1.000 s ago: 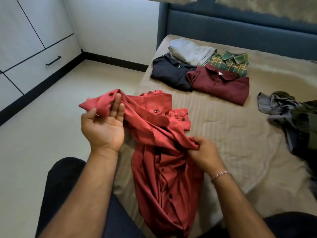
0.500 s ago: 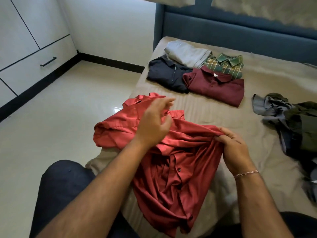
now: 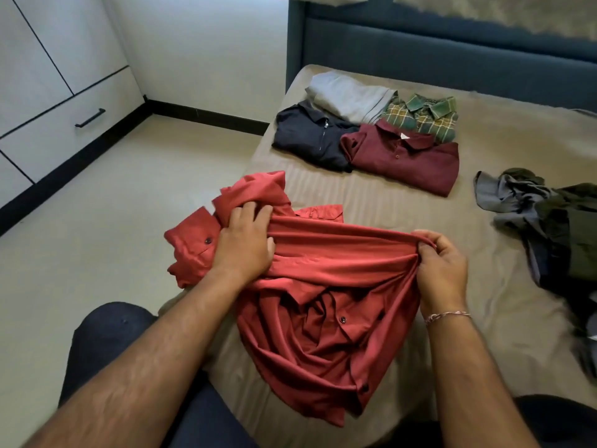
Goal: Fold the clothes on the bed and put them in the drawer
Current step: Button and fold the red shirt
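Bare forearms, thin pink-and-white thread bracelet (image 3: 447, 315) on right wrist, dark navy trousers (image 3: 106, 337)

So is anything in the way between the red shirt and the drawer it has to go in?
Nothing visible is. The red shirt, gripped by the left hand and right hand, lies on the bed. Only bare floor shows between the bed and the drawer, which is closed.
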Motion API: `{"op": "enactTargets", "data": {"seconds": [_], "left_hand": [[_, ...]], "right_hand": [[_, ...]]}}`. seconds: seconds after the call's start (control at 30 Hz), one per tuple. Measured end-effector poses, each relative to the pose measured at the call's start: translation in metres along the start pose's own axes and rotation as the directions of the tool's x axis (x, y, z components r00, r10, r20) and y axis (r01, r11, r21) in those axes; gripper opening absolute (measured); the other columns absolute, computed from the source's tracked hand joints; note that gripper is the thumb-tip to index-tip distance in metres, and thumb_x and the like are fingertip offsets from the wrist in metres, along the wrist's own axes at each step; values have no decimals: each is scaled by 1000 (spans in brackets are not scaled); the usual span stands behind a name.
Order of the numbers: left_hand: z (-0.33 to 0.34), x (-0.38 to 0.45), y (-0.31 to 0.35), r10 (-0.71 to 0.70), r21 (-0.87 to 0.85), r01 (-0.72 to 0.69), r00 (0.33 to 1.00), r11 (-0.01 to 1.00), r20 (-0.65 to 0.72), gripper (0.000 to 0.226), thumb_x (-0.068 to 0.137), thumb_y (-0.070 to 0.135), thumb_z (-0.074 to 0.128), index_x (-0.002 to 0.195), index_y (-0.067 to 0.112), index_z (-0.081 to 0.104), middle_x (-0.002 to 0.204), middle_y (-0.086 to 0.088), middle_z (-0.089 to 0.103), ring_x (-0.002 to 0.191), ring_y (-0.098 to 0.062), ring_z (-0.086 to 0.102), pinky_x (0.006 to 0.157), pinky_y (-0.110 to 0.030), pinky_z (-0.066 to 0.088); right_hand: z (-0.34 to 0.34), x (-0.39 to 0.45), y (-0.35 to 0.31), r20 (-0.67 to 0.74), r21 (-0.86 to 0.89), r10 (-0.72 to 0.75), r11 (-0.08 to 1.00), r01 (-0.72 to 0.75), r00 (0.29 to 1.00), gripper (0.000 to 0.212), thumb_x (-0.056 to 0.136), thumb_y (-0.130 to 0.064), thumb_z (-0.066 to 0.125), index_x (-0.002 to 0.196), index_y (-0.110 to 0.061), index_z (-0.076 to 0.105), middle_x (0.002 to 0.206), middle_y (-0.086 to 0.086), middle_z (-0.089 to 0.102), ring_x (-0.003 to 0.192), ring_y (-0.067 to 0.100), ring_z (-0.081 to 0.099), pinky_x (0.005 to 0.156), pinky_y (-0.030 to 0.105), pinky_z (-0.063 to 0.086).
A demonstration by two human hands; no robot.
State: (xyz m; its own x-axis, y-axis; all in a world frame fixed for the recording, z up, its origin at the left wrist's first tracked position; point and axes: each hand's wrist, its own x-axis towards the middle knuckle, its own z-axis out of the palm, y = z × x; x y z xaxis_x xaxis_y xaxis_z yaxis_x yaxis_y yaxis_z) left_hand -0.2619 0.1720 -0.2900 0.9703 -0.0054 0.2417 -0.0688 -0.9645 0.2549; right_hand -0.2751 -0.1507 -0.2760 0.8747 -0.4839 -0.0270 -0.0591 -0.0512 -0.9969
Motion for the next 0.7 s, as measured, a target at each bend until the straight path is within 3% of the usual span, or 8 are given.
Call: {"op": "enactTargets", "data": {"seconds": [0.07, 0.13, 0.27, 0.37, 0.43, 0.53, 0.6, 0.7], "left_hand": [[-3, 2, -8, -130, -71, 133, 990, 989, 51, 71, 87, 29, 67, 152, 16, 42, 142, -11, 44, 130, -34, 41, 99, -55, 52], [-8, 1, -7, -170, -168, 168, 985, 971, 3, 66, 86, 27, 64, 149, 14, 46, 139, -12, 47, 127, -35, 43, 104, -54, 48], [-19, -7, 7, 141, -251, -220, 944, 943, -297, 35, 81, 14, 63, 116, 15, 66, 110, -3, 61, 101, -23, 54, 92, -36, 49], [-12, -10, 3, 295, -316, -280, 955, 907, 0, 24, 81, 20, 66, 105, 18, 70, 94, 2, 62, 87, -20, 59, 84, -41, 54], [-4, -14, -6, 267, -208, -226, 943, 952, 197, 33, 83, 36, 70, 112, 21, 71, 102, 1, 61, 97, -23, 59, 92, -43, 53], [-3, -19, -21, 242, -226, -178, 924, 958, 295, 43, 85, 41, 79, 122, 22, 71, 112, 3, 58, 108, -20, 55, 100, -34, 48], [-8, -21, -25, 260, -245, -190, 920, 951, 294, 25, 84, 33, 80, 107, 25, 75, 108, 5, 59, 103, -18, 57, 97, -36, 50], [-8, -22, -27, 236, -227, -189, 950, 955, 204, 8, 85, 16, 72, 85, 24, 72, 95, 3, 61, 91, -22, 59, 87, -43, 53]], "right_hand": [[0, -1, 2, -58, -87, -51, 995, 46, 997, 31, 91, -7, 54, 89, -30, 75, 91, -6, 75, 88, 16, 69, 89, 40, 57], [-2, -8, -2, -63, -251, -128, 962, 108, 990, 29, 88, -11, 53, 93, -30, 75, 97, -5, 76, 98, 22, 71, 96, 40, 55], [-6, -19, -9, 42, -629, -446, 684, 371, 894, 37, 80, -16, 51, 110, -20, 72, 105, 8, 67, 100, 33, 60, 94, 41, 47], [2, -26, -9, 241, -602, -599, 525, 602, 764, 32, 80, -13, 57, 108, -18, 73, 103, 6, 67, 99, 30, 58, 93, 39, 43], [15, -34, -5, 416, -478, -544, 551, 684, 729, 30, 84, -11, 59, 108, -18, 74, 107, 1, 71, 103, 24, 63, 96, 37, 47], [31, -48, 15, 639, -525, -281, 521, 673, 716, 43, 88, -18, 57, 129, -20, 68, 127, 1, 70, 116, 26, 64, 104, 42, 50], [37, -56, 26, 649, -593, -122, 537, 600, 751, 46, 92, -15, 59, 137, -20, 63, 133, 4, 68, 121, 27, 63, 106, 40, 49], [44, -62, 26, 605, -632, -117, 531, 564, 788, 37, 98, -21, 58, 134, -25, 65, 127, 4, 72, 117, 28, 66, 98, 39, 52]]}}
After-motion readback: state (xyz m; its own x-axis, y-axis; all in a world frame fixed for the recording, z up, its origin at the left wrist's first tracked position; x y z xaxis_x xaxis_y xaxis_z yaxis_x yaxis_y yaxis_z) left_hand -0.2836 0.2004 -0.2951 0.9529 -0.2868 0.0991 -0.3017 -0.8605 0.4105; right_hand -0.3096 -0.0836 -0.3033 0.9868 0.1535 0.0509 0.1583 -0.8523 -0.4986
